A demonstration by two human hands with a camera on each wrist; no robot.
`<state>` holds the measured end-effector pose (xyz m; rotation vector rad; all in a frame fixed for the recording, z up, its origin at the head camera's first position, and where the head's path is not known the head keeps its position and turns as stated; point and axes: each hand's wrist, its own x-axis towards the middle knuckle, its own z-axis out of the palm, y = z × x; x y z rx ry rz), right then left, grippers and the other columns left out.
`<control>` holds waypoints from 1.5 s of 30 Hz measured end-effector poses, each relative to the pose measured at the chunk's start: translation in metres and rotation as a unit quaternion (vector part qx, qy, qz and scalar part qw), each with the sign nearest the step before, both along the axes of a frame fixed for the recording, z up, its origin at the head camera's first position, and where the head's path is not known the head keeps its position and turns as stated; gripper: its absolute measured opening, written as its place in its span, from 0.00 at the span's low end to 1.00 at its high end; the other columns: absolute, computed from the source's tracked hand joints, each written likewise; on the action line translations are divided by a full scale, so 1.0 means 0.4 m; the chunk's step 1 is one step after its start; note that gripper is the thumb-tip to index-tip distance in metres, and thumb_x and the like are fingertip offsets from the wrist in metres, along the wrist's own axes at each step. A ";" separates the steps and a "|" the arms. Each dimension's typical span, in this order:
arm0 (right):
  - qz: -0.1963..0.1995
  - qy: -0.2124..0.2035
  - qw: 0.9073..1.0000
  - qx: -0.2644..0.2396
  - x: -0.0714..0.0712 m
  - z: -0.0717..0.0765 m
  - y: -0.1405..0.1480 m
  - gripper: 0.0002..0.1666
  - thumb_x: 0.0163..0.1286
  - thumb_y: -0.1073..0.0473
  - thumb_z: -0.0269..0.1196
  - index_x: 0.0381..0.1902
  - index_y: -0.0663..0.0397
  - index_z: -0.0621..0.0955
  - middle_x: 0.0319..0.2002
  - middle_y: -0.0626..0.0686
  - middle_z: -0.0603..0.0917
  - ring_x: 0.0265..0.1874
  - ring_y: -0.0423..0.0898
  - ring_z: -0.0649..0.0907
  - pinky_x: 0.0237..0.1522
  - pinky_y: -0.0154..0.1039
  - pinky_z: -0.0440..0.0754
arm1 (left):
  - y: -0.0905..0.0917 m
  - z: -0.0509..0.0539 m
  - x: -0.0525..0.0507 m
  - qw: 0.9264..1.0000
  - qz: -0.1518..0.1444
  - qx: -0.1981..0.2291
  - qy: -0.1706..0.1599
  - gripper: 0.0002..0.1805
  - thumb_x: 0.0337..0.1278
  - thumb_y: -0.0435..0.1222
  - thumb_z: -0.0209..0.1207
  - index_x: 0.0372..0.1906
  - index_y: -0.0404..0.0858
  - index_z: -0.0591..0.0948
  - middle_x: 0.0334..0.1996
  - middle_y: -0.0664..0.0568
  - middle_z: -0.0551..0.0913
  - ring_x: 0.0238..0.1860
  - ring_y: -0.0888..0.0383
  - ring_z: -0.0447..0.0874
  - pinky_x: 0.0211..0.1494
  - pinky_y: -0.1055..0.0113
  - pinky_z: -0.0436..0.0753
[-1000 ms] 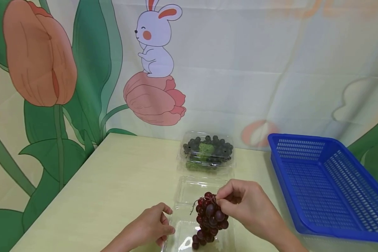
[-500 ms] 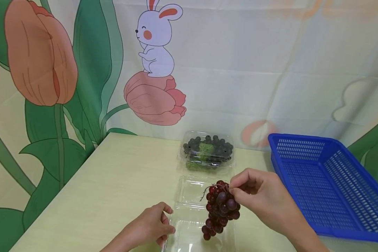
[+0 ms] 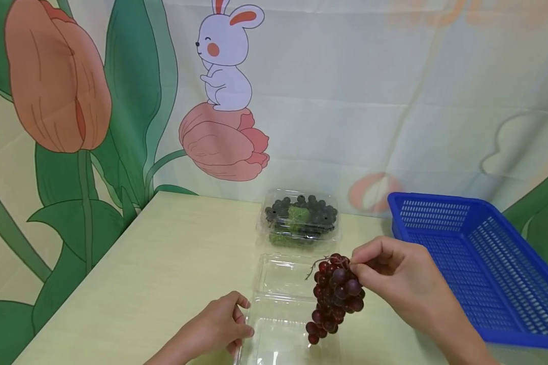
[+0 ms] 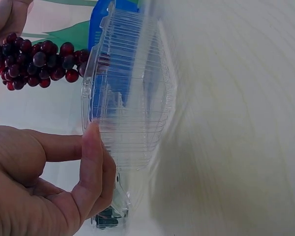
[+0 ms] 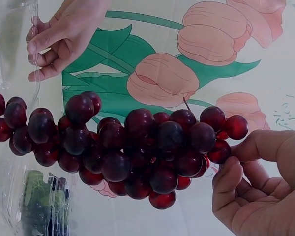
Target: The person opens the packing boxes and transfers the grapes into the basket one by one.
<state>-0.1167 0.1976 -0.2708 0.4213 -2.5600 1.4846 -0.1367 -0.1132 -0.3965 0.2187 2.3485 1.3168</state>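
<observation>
A bunch of dark red grapes (image 3: pixel 338 294) hangs from the right hand (image 3: pixel 404 284), whose thumb and forefinger pinch its top by the stem. The bunch hangs over the right side of an open clear plastic box (image 3: pixel 285 334), its lid part (image 3: pixel 283 276) lying flat behind. My left hand (image 3: pixel 216 324) holds the box's left rim between thumb and fingers. In the left wrist view, the fingers of the left hand (image 4: pixel 54 182) pinch the rim of the clear box (image 4: pixel 132 98). The right wrist view shows the grapes (image 5: pixel 137 152) spread across the picture, with the right hand (image 5: pixel 265 182) at their stem end.
A closed clear box of dark grapes (image 3: pixel 301 218) with something green inside stands at the back of the table (image 3: pixel 187 243). To the right is a blue perforated basket (image 3: pixel 475 268). A printed cloth (image 3: pixel 329 101) with tulips and a rabbit hangs behind.
The right hand has moved right and slightly up with the grapes, from over the box's middle to its right side. The left hand has stayed on the rim.
</observation>
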 end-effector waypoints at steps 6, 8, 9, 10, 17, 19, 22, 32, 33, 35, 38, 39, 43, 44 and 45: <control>-0.021 -0.005 1.000 0.000 0.005 0.006 0.016 0.05 0.67 0.68 0.71 0.39 0.55 0.88 0.40 0.50 0.89 0.32 0.41 0.87 0.36 0.34 0.85 | 0.000 -0.002 0.000 1.000 -0.003 0.005 -0.001 0.21 0.59 0.26 0.69 0.54 0.28 0.73 0.27 0.47 0.77 0.18 0.55 0.81 0.39 0.60 0.85; -0.027 -0.004 1.000 -0.001 0.006 0.010 0.022 0.05 0.67 0.68 0.71 0.40 0.55 0.88 0.40 0.50 0.89 0.33 0.41 0.87 0.37 0.34 0.85 | 0.000 -0.003 0.000 1.000 -0.004 0.007 -0.002 0.22 0.59 0.26 0.69 0.54 0.28 0.73 0.28 0.47 0.77 0.18 0.55 0.81 0.40 0.59 0.85; -0.031 -0.003 1.000 -0.001 0.006 0.012 0.026 0.05 0.67 0.68 0.71 0.40 0.56 0.88 0.40 0.50 0.89 0.33 0.41 0.87 0.37 0.33 0.85 | 0.000 -0.003 0.000 1.000 -0.004 0.008 -0.002 0.22 0.59 0.26 0.69 0.54 0.28 0.73 0.28 0.47 0.77 0.18 0.55 0.81 0.40 0.59 0.85; -0.034 -0.003 0.999 -0.001 0.006 0.014 0.029 0.05 0.67 0.68 0.71 0.40 0.56 0.88 0.40 0.51 0.89 0.34 0.41 0.87 0.37 0.33 0.85 | 0.000 -0.004 0.000 1.000 -0.005 0.010 -0.002 0.22 0.59 0.26 0.69 0.54 0.28 0.72 0.28 0.47 0.77 0.18 0.55 0.81 0.41 0.59 0.85; -0.058 0.007 0.998 0.002 0.004 0.023 0.057 0.06 0.68 0.69 0.70 0.41 0.58 0.87 0.39 0.48 0.89 0.34 0.39 0.88 0.38 0.31 0.85 | -0.002 -0.005 0.001 1.000 -0.009 0.020 0.001 0.22 0.60 0.26 0.68 0.54 0.27 0.72 0.28 0.47 0.78 0.18 0.55 0.81 0.38 0.61 0.85; -0.062 0.012 0.998 0.007 0.004 0.025 0.065 0.05 0.68 0.69 0.70 0.41 0.58 0.87 0.38 0.47 0.89 0.34 0.39 0.88 0.37 0.31 0.85 | -0.002 -0.004 0.002 1.000 -0.009 0.022 -0.001 0.22 0.60 0.26 0.68 0.55 0.27 0.72 0.27 0.47 0.78 0.18 0.55 0.81 0.36 0.62 0.85; -0.066 0.017 0.998 0.017 0.004 0.030 0.077 0.05 0.68 0.68 0.70 0.41 0.58 0.87 0.38 0.45 0.89 0.35 0.39 0.88 0.36 0.32 0.85 | -0.002 -0.002 0.003 1.000 -0.007 0.025 -0.002 0.22 0.60 0.26 0.68 0.55 0.27 0.72 0.27 0.46 0.78 0.18 0.56 0.80 0.33 0.62 0.85; -0.098 0.043 0.993 0.053 0.001 0.053 0.121 0.06 0.69 0.65 0.71 0.43 0.55 0.88 0.39 0.43 0.88 0.36 0.38 0.87 0.36 0.29 0.84 | -0.004 -0.002 0.006 0.999 -0.006 0.038 -0.007 0.23 0.60 0.25 0.67 0.56 0.26 0.71 0.27 0.46 0.77 0.17 0.56 0.79 0.29 0.61 0.85; -0.101 0.044 0.993 0.053 0.001 0.055 0.125 0.06 0.69 0.65 0.71 0.43 0.55 0.88 0.39 0.43 0.88 0.36 0.38 0.87 0.37 0.28 0.84 | -0.004 -0.003 0.006 0.999 -0.006 0.039 -0.006 0.23 0.60 0.25 0.67 0.56 0.26 0.71 0.26 0.46 0.77 0.17 0.56 0.79 0.29 0.60 0.85; -0.108 0.045 0.991 0.059 0.001 0.059 0.133 0.06 0.69 0.65 0.70 0.43 0.55 0.88 0.39 0.41 0.88 0.36 0.36 0.87 0.37 0.27 0.84 | -0.004 -0.004 0.006 0.999 -0.007 0.039 -0.005 0.23 0.60 0.25 0.67 0.56 0.26 0.71 0.26 0.46 0.77 0.17 0.56 0.79 0.29 0.61 0.85; -0.119 0.043 0.990 0.067 0.002 0.067 0.144 0.06 0.70 0.64 0.70 0.44 0.55 0.88 0.39 0.40 0.87 0.36 0.36 0.87 0.37 0.27 0.83 | -0.003 -0.005 0.006 0.999 -0.004 0.037 -0.006 0.22 0.60 0.26 0.67 0.55 0.26 0.71 0.26 0.46 0.77 0.17 0.56 0.79 0.29 0.61 0.85; -0.121 0.042 0.989 0.068 0.002 0.070 0.147 0.06 0.70 0.64 0.70 0.44 0.55 0.88 0.39 0.40 0.87 0.36 0.36 0.87 0.36 0.27 0.83 | -0.002 -0.005 0.006 0.999 -0.004 0.037 -0.006 0.22 0.60 0.25 0.68 0.55 0.26 0.71 0.26 0.46 0.77 0.17 0.56 0.79 0.29 0.61 0.85; -0.125 0.056 0.988 0.064 0.000 0.079 0.162 0.06 0.70 0.65 0.70 0.44 0.57 0.87 0.39 0.39 0.86 0.35 0.35 0.87 0.36 0.26 0.83 | 0.000 -0.003 0.007 1.000 -0.001 0.029 -0.003 0.22 0.59 0.26 0.68 0.55 0.27 0.71 0.26 0.47 0.77 0.17 0.56 0.79 0.31 0.62 0.84; -0.126 0.060 0.988 0.061 -0.001 0.082 0.166 0.06 0.70 0.66 0.69 0.44 0.57 0.87 0.39 0.38 0.86 0.35 0.35 0.86 0.35 0.26 0.83 | 0.000 -0.002 0.007 1.000 0.000 0.027 -0.001 0.22 0.59 0.26 0.68 0.55 0.27 0.72 0.26 0.47 0.77 0.17 0.56 0.79 0.32 0.62 0.84; -0.124 0.066 0.988 0.058 -0.002 0.084 0.171 0.06 0.70 0.67 0.69 0.44 0.59 0.87 0.38 0.38 0.87 0.35 0.35 0.87 0.35 0.26 0.83 | 0.001 -0.001 0.007 1.000 0.000 0.025 0.000 0.22 0.59 0.26 0.68 0.55 0.27 0.72 0.26 0.47 0.77 0.17 0.56 0.79 0.33 0.62 0.84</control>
